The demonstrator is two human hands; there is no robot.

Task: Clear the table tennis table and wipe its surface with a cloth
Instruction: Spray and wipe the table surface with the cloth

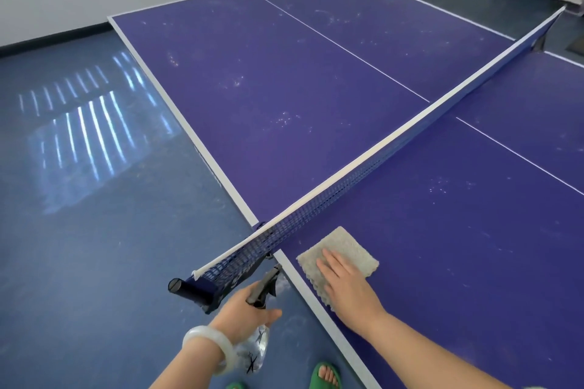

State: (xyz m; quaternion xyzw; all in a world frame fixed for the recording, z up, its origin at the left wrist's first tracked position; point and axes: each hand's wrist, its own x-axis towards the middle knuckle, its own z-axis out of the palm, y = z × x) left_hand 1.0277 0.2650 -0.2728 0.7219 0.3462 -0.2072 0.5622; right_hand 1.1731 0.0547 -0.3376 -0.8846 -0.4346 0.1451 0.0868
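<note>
Pressing cloth (pixel 339 257) flat onto desk (pixel 284 88) with right hand (pixel 347 284), fingers straight, palm down. Gripping spray bottle (pixel 256 346) in left hand (pixel 243 309), fingers curled round the trigger neck, held off the near edge over the floor (pixel 94 230). Risks from here, judged not seen: could snag cloth on net (pixel 347 180) mesh if swept left, being just beside it at the near corner; could push dust over the white edge line onto the floor instead of lifting it; could skip the strip under the net, awkward for a flat palm; could clip the net's near end with the bottle nozzle, close to it now; could streak if wiped dry or over-sprayed, no wet patch visible either way. Cloth: beige-grey, fluffy pile, folded to a rough rectangle, near edge scalloped and poking out beside the palm, far part uncovered. Thick enough to hold dust, likely; worth refolding once the underside loads up. Location: right of net, near edge of desk, lapping the white border. Desk surface: purple-blue with white lines; clearing step looks done; pale specks and smears scattered on both sides of net, heaviest on the far-left side, so wiping looks barely begun. Far-left side beyond comfortable reach from here, probably; plan a walk round.
</note>
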